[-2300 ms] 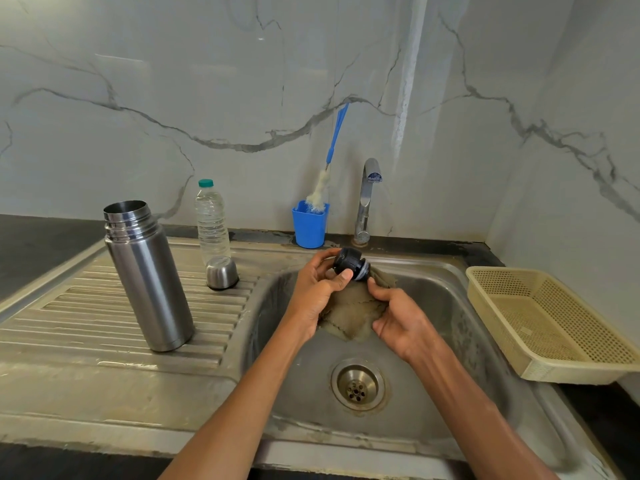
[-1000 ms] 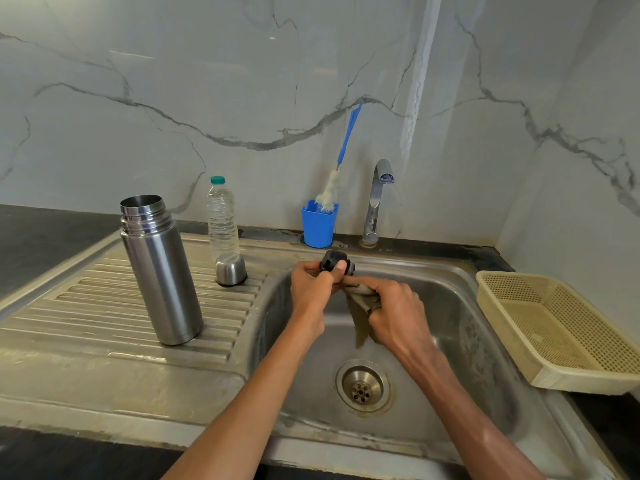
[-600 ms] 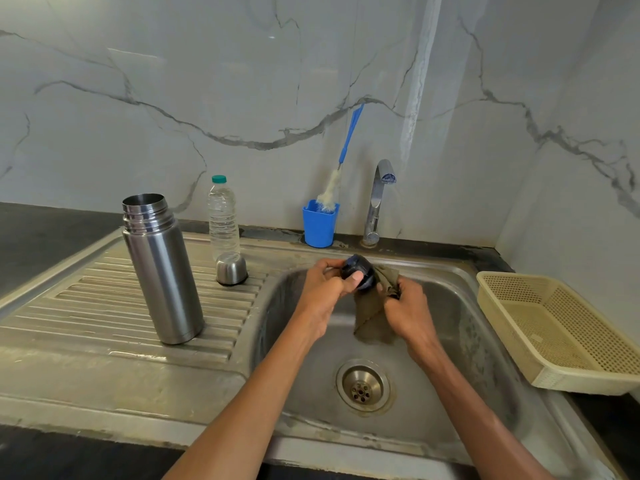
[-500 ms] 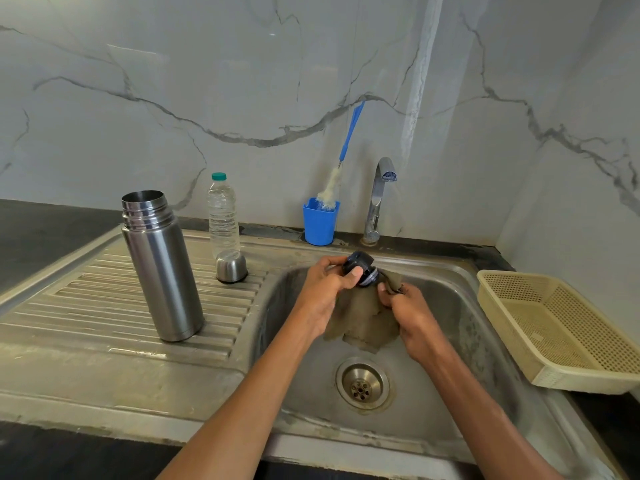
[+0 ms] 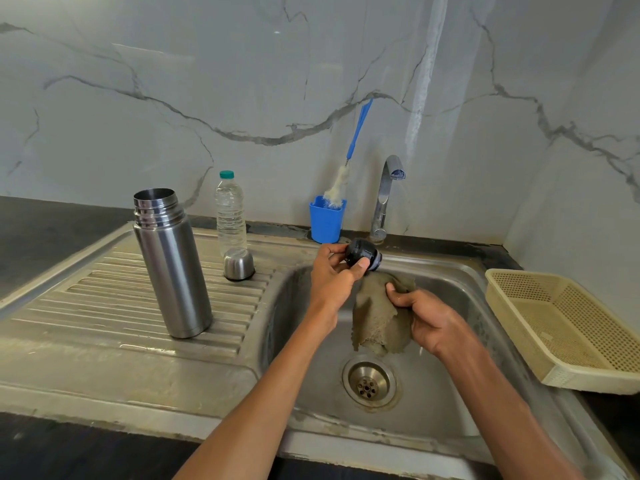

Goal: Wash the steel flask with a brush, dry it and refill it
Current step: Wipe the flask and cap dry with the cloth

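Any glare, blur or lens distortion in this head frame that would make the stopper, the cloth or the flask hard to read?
Head view: sharp and evenly lit, no motion blur on the left hand holding the black stopper or the right hand gripping the cloth; soft streak highlights on the steel flask, nothing blown out; wide-angle bowing curves the sink edges.

- The steel flask (image 5: 172, 261) is showing plain silver, banded with rings at its neck.
- The stopper (image 5: 362, 259) at twelve o'clock of the sink basin (image 5: 460, 344) is showing black.
- The cloth (image 5: 379, 315) is showing a muddy olive-brown.
- The brush (image 5: 349, 155) is showing a blue handle and off-white bristles, in a blue cup (image 5: 326, 220).
- The water bottle (image 5: 230, 213) is looking clear under a green cap.
- The basket (image 5: 571, 327) at three o'clock is showing cream, patterned with small holes.
- The wall (image 5: 207, 81) is showing white marble with grey veins.
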